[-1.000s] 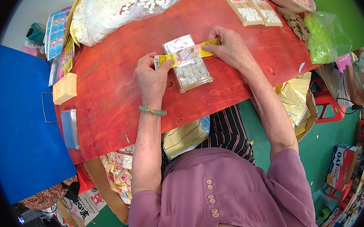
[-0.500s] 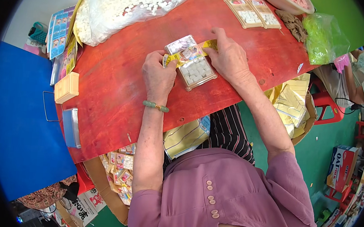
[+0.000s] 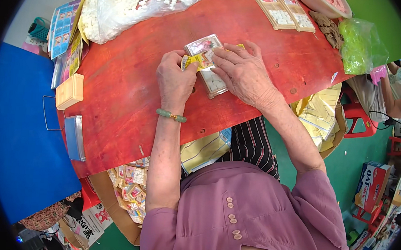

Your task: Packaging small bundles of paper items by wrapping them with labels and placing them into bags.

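Red table (image 3: 132,97), we work at centre. Left hand (image 3: 176,79) pinches yellow label (image 3: 192,61) at tray (image 3: 208,65) corner. Right hand (image 3: 241,72) lies flat, pressing tray down. Label partly applied; two finished trays (image 3: 285,12) lie beyond, bag (image 3: 134,4) full.

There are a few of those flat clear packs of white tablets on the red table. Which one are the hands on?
The pack at the table's middle, under the left hand and right hand, with a yellow strip across it. The other two packs lie untouched side by side at the far edge.
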### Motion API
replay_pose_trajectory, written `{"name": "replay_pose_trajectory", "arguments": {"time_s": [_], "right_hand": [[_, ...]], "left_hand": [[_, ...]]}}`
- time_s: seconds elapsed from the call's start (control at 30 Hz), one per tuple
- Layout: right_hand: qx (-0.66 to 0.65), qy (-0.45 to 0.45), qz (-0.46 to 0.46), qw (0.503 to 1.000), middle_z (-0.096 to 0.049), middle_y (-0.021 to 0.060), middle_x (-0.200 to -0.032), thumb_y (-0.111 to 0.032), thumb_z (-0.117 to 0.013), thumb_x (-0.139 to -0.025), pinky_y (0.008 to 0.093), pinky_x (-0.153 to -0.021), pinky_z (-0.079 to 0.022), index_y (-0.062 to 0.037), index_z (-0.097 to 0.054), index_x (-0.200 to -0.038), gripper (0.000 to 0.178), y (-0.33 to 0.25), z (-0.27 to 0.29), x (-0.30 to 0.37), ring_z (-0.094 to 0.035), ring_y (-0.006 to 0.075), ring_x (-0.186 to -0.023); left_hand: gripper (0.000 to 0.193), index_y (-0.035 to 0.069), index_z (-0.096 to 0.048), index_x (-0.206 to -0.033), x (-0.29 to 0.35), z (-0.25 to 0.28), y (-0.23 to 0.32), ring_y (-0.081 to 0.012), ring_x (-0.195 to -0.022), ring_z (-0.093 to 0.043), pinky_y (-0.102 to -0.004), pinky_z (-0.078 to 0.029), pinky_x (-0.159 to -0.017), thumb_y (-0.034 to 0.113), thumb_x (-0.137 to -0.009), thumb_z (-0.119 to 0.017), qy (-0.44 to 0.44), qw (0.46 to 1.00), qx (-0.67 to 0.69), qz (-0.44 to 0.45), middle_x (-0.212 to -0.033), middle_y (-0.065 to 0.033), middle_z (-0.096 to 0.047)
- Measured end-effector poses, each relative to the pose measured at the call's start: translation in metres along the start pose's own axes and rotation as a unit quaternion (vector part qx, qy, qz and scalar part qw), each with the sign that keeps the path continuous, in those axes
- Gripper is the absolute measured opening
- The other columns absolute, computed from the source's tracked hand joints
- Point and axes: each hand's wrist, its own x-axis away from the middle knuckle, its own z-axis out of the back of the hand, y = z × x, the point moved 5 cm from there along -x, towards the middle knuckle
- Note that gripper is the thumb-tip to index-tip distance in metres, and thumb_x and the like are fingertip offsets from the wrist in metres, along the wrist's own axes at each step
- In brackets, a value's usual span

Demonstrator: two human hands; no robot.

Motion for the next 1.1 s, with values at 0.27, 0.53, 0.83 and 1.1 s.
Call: {"name": "replay_pose_trajectory", "arguments": {"time_s": [0.27, 0.53, 0.83, 1.1], "right_hand": [[-0.022, -0.018, -0.024, 0.999, -0.061, 0.0020, -0.122, -0.025, -0.062, -0.089, 0.0455, -0.097, -0.037, -0.0111, -0.064, -0.115, 0.030, -0.003, -0.004, 0.005, -0.055, 0.0233, -0.108], [-0.034, -0.016, -0.092, 0.995, -0.058, 0.0018, -0.127, -0.025, -0.061, -0.089, 0.0380, -0.086, -0.042, -0.0095, -0.062, -0.118, 0.034, -0.015, -0.007, 0.011, -0.055, 0.0262, -0.098], [-0.207, -0.025, -0.133, 0.969, -0.066, 0.0130, -0.108, -0.018, -0.066, -0.085, 0.0410, -0.087, -0.046, -0.0043, -0.065, -0.110, 0.029, 0.018, -0.003, -0.004, -0.058, 0.0315, -0.100], [-0.148, -0.018, -0.180, 0.972, -0.067, 0.0155, -0.097, -0.030, -0.073, -0.079, 0.0394, -0.081, -0.049, -0.0016, -0.065, -0.106, 0.040, 0.051, -0.016, -0.043, -0.064, 0.0283, -0.087]], "left_hand": [[0.026, -0.004, -0.061, -0.080, 0.007, 0.005, 0.003, -0.0327, -0.075, -0.064, -0.0401, -0.050, -0.068, 0.016, -0.071, -0.076, 0.028, 0.998, -0.063, 0.012, -0.082, -0.0197, -0.064], [0.036, -0.004, -0.056, -0.074, 0.001, 0.004, 0.016, -0.0372, -0.066, -0.062, -0.0443, -0.048, -0.061, 0.025, -0.071, -0.078, -0.006, 0.993, -0.112, 0.034, -0.069, -0.0229, -0.061], [0.036, -0.002, -0.056, -0.072, -0.001, -0.003, 0.002, -0.0243, -0.056, -0.062, -0.0391, -0.048, -0.051, 0.026, -0.073, -0.078, 0.007, 0.992, -0.127, 0.004, -0.064, -0.0161, -0.061], [0.035, -0.001, -0.055, -0.074, 0.004, -0.001, 0.008, -0.0316, -0.060, -0.062, -0.0422, -0.048, -0.058, 0.026, -0.075, -0.077, 0.000, 0.991, -0.133, 0.020, -0.066, -0.0193, -0.061]]}}
